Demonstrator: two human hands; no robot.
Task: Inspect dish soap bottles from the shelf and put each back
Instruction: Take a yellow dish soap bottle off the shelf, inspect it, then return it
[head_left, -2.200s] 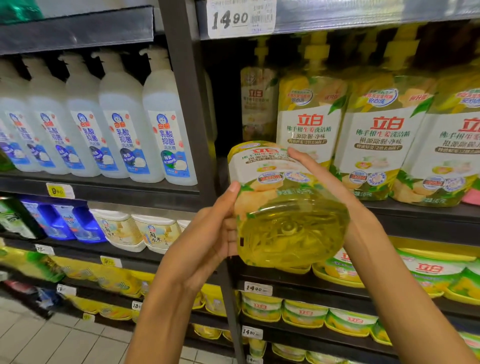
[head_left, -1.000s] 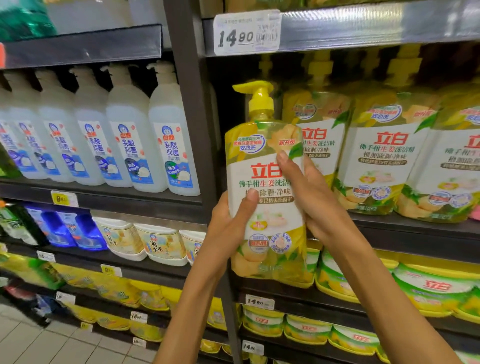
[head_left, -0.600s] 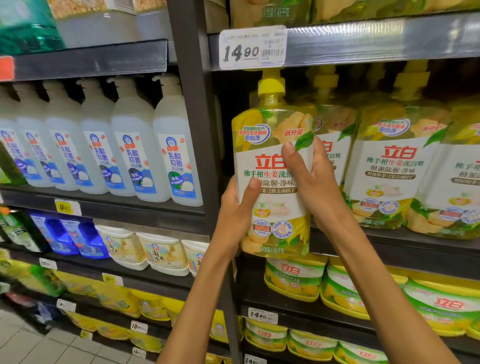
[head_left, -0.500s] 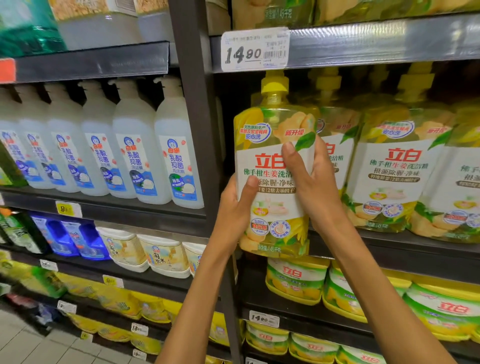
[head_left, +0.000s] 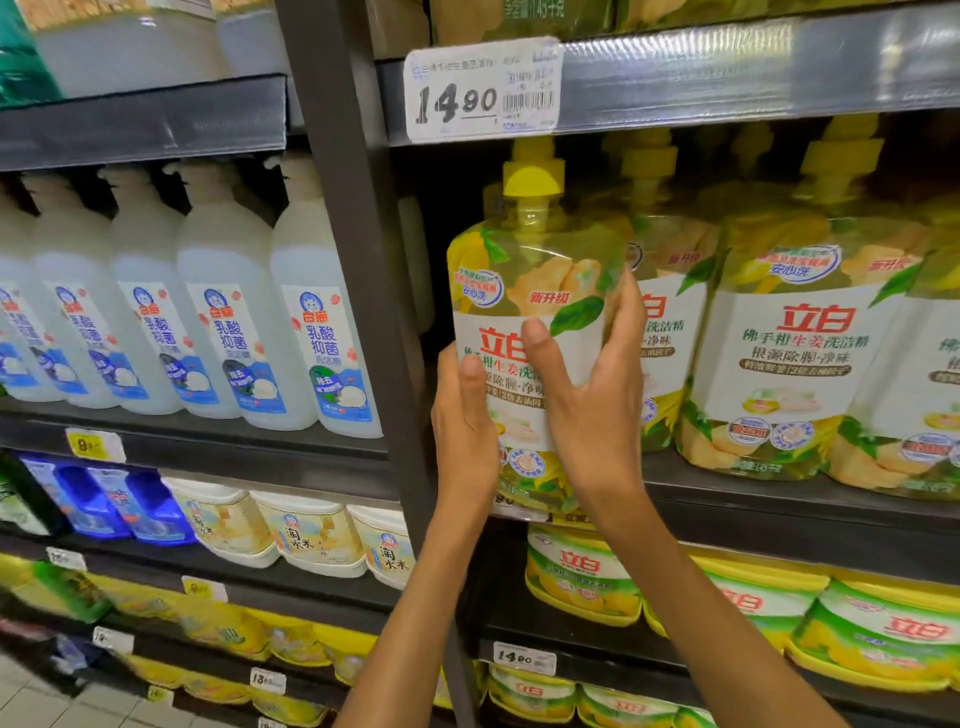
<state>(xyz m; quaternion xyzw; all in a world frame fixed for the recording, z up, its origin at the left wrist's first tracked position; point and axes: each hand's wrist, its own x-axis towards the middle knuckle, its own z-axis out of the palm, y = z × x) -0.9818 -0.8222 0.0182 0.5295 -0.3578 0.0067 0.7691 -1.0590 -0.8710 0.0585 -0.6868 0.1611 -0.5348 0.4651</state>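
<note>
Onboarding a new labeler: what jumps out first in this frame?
The yellow dish soap bottle at centre, upright and gripped by the left hand and right hand at the shelf's left end. Above it hangs a 14.90 price tag; a row of white bottles fills the bay to the left.

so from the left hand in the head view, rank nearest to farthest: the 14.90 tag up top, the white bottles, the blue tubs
1. White bottles: nearest, left of the left hand, same shelf level.
2. 14.90 price tag: above, on the upper shelf edge.
3. Blue tubs: farthest, lower left shelf.
</note>
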